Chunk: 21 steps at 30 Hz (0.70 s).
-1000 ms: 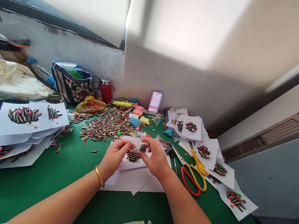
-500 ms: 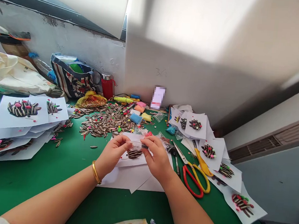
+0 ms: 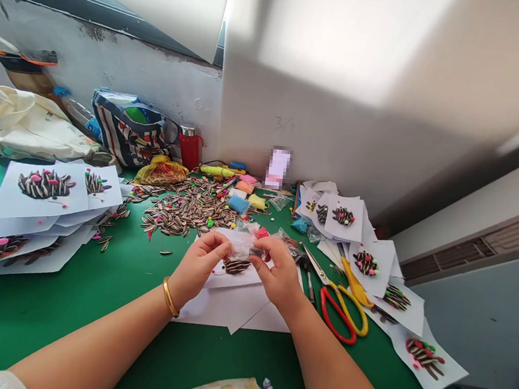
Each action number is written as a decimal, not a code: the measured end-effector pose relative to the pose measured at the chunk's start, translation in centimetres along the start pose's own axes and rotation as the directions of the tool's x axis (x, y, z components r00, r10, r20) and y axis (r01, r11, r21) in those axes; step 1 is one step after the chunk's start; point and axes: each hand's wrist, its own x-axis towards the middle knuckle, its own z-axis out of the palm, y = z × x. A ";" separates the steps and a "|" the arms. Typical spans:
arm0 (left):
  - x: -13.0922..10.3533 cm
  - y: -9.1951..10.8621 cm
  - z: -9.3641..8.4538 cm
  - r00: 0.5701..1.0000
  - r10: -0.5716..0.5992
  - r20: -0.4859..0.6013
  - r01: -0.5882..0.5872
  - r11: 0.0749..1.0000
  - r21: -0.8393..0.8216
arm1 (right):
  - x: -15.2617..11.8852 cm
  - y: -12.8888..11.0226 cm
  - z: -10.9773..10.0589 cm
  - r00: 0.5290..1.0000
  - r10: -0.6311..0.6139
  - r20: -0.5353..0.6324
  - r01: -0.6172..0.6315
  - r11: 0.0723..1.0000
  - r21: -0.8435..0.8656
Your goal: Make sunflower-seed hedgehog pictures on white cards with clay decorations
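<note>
Between both hands is a small clear plastic packet (image 3: pixel 240 250) with something dark at its right end. My left hand (image 3: pixel 201 267), with a gold bangle at the wrist, pinches the packet's left side between thumb and fingers. The right side is gripped by my right hand (image 3: pixel 282 278), thumb and fingertips closed on it. Below the packet lies a white card with a hedgehog figure of striped sunflower seeds (image 3: pixel 237 267), partly covered by the hands. That card rests on blank white paper (image 3: pixel 213 308).
Loose sunflower seeds (image 3: pixel 186 206) are heaped behind my hands, beside coloured clay packets (image 3: pixel 239 204). Red-and-yellow scissors (image 3: pixel 338 301) and a yellow utility knife (image 3: pixel 354 281) lie to the right. Finished seed cards are stacked left (image 3: pixel 1 205) and right (image 3: pixel 372 289). A red bottle (image 3: pixel 189 151) stands behind.
The whole view has shifted slightly. Both hands stay on the plastic packet, which is now spread a little lower between the fingers.
</note>
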 end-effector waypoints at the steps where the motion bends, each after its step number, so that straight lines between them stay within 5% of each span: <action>1: 0.0 0.0 0.0 1.000 -0.004 -0.002 0.004 1.000 -0.009 | 0.0 0.0 0.0 1.000 0.005 -0.004 -0.005 1.000 -0.001; 10: -0.1 0.0 0.1 0.998 -0.060 -0.005 0.060 0.998 -0.006 | -0.4 -0.1 0.7 0.992 0.123 -0.014 -0.123 0.992 -0.006; 21: 0.1 0.0 0.4 0.995 -0.065 -0.075 0.064 0.998 -0.019 | -0.5 0.5 1.0 0.961 0.277 0.003 -0.272 0.939 0.212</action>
